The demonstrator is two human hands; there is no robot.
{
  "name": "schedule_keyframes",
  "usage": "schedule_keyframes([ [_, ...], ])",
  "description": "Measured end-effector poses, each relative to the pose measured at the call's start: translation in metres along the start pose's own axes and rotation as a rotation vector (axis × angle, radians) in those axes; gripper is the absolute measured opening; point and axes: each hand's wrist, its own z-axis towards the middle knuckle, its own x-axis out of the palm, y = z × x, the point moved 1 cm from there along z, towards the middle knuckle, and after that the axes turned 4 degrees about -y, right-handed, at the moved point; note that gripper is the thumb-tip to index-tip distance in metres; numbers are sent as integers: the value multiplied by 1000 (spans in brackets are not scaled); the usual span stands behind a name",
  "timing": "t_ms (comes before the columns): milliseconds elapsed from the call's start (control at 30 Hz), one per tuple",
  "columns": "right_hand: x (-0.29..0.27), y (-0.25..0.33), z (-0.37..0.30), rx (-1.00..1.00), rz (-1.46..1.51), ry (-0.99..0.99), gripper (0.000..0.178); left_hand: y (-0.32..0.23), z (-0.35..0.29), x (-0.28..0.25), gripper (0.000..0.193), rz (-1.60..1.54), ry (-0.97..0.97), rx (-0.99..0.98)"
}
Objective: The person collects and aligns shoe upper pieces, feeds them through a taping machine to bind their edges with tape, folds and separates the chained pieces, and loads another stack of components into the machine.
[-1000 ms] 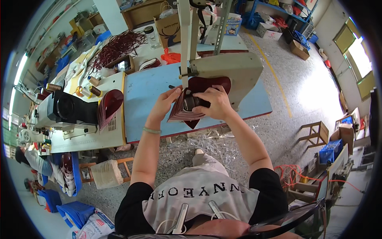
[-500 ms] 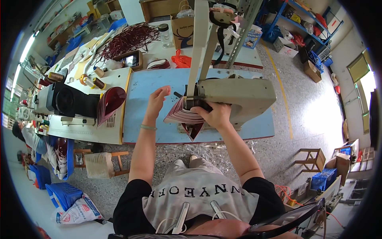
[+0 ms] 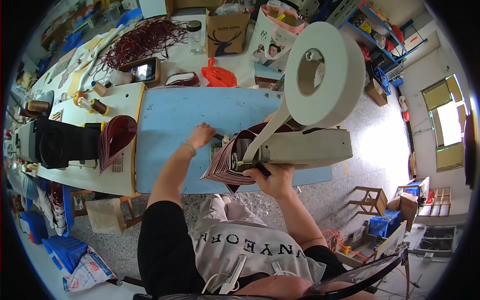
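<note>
A pale sewing-type machine [image 3: 310, 148] stands on the blue tabletop [image 3: 175, 112]. Layered dark red pieces [image 3: 220, 166], open like a cone, hang around its left end. White tape [image 3: 270, 131] runs down to that end from a big roll [image 3: 345, 75]. My left hand [image 3: 201, 135] closes its fingers at the tip of a dark lever [image 3: 218, 136] left of the pieces. At the machine's near side is my right hand [image 3: 277, 180], its thumb pointing left against a dark part; the other fingertips are hidden, and what they grip I cannot make out.
To the left, a black machine [image 3: 65, 142] carries more dark red pieces [image 3: 119, 137] beside thread spools [image 3: 99, 106]. Behind are a red plastic bag [image 3: 218, 75], a jar [image 3: 194, 37], a paper bag [image 3: 226, 32] and red strips [image 3: 145, 42]. A stool [image 3: 107, 215] stands at lower left.
My left hand has come from beside the lever onto its tip. My right hand stays at the machine's near side. The view has shifted, and the tape roll now shows its round face.
</note>
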Motion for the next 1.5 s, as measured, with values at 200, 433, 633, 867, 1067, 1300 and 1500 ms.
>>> schedule_keyframes([
  [200,-3,9,7,4,-22,-25,26,-8,-36,30,21,-116,-320,73],
  [433,3,12,2,10,-68,-61,25,-3,-43,42,21,-32,-344,-99],
  [633,-8,12,-5,51,-3,162,23,-36,-58,-30,62,-763,-75,-400],
  [867,-4,5,-15,40,169,92,18,-167,-115,-140,77,-1157,-55,-6],
  [1067,0,-1,-26,94,290,105,8,-158,-127,-95,82,-1286,-211,1],
  [1300,-33,40,7,-115,230,51,3,-157,-133,-93,89,-1515,-172,69],
  [1500,-44,39,17,-260,380,196,9,-183,-145,-171,75,-589,-492,313],
])
